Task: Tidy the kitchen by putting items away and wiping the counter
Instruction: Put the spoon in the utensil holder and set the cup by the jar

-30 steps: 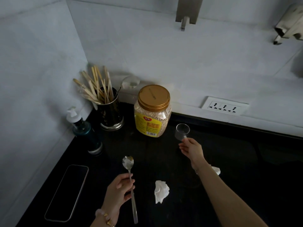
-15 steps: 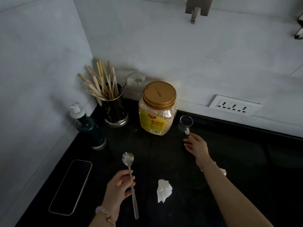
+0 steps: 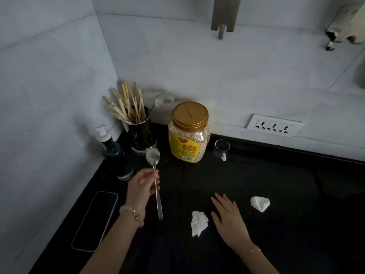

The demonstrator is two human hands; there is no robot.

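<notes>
Head view: the left hand [image 3: 142, 186] is closed around the handle of a metal spoon [image 3: 155, 180], pinching it near the neck so the bowl points up and away, toward a dark metal utensil holder [image 3: 141, 135] full of wooden chopsticks [image 3: 126, 105] in the corner. The right hand [image 3: 227, 216] is empty, fingers spread flat and palm down over the black worktop [image 3: 276, 234] (whether it actually touches the surface is hard to tell). Just left of that hand lies a crumpled white tissue [image 3: 199, 222]; a second crumpled tissue [image 3: 260, 203] lies to its right, a little apart. Further back stands an oats jar [image 3: 188, 133] with a gold lid and yellow label, and beside it on the right a small clear measuring cup [image 3: 222, 149] stands upright. A pump bottle [image 3: 113, 153] with a white top stands against the left wall, and a phone [image 3: 96, 220] lies face up near the worktop's left edge. A white socket strip [image 3: 273, 125] is set in the back wall.
</notes>
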